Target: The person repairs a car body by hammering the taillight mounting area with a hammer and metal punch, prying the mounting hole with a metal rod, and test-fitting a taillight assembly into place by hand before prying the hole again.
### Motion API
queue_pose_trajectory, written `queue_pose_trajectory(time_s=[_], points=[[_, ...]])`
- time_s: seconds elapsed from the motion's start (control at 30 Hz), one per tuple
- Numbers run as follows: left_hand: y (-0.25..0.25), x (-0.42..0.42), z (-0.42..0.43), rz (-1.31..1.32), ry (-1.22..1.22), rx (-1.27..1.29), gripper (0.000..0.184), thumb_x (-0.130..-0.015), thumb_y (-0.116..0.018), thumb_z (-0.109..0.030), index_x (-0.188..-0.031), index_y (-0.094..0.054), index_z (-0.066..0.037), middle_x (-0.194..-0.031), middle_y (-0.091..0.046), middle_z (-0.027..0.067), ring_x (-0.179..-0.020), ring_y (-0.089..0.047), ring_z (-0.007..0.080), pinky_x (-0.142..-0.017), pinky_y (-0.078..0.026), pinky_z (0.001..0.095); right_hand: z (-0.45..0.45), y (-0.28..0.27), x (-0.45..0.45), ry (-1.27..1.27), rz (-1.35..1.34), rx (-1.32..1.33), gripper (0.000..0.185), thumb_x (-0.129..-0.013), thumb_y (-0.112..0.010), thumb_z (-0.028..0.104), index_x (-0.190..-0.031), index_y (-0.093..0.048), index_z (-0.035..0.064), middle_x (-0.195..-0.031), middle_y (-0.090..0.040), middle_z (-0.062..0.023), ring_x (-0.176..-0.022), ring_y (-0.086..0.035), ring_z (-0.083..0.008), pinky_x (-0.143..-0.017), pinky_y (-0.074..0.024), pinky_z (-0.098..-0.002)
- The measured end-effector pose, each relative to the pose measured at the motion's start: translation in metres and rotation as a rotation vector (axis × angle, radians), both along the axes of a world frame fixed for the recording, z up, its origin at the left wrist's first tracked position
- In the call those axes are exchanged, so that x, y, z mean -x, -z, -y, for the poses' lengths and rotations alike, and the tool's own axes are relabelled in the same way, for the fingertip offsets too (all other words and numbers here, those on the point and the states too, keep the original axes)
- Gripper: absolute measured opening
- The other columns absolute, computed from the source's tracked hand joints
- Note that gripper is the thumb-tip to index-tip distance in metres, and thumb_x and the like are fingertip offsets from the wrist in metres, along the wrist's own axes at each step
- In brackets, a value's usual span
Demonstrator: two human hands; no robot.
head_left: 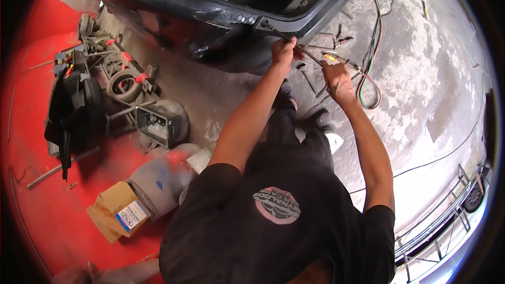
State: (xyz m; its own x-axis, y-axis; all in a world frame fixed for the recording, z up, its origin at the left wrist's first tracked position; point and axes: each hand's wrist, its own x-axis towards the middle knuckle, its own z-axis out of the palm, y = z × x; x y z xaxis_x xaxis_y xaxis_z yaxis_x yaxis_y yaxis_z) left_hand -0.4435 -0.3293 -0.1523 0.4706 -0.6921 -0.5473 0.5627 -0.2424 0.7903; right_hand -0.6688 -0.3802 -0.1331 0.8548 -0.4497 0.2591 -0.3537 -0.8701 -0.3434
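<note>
A long dark metal rod (306, 55) runs at a slant from the lower corner of a dark car body (231, 17). My left hand (284, 52) is closed round the rod close to the car's edge. Farther down its length, my right hand (339, 80) grips the same rod near its end. The rod's upper tip meets the body corner beside a small hole; whether it goes inside cannot be made out.
Tools with a yellow-handled one (330, 58) lie on the concrete floor beside a looped hose (377, 37). At left are a wheel (124, 85), metal parts, a lamp housing (158, 125), a grey drum (163, 179) and a cardboard box (120, 210). A metal rack (436, 231) stands lower right.
</note>
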Motion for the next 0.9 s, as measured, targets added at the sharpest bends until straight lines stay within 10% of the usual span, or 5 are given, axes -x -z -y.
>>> queue_pose_trajectory(time_s=[0.27, 0.9], points=[[-0.008, 0.001, -0.003, -0.009, 0.013, 0.018, 0.023, -0.105, -0.057, -0.022, -0.101, -0.061, 0.001, -0.087, -0.072, 0.0166, -0.066, -0.071, 0.0243, -0.057, -0.062, 0.0361, 0.001, -0.002, -0.005, 0.178, 0.289, -0.478, 0.02, -0.094, -0.063, 0.011, -0.112, -0.069, 0.0029, -0.086, -0.068, -0.025, -0.082, -0.066, -0.046, -0.072, -0.0521, -0.0505], [0.017, -0.003, -0.054, 0.037, -0.015, -0.092, 0.023, -0.102, -0.059, -0.021, -0.112, -0.059, 0.0, -0.094, -0.072, 0.0171, -0.064, -0.071, 0.0258, -0.053, -0.06, 0.0382, 0.002, 0.016, 0.0, 0.21, 0.305, -0.609, 0.023, -0.097, -0.063, 0.014, -0.114, -0.071, 0.0005, -0.103, -0.071, -0.0252, -0.097, -0.069, -0.0423, -0.082, -0.0537, -0.0428]])
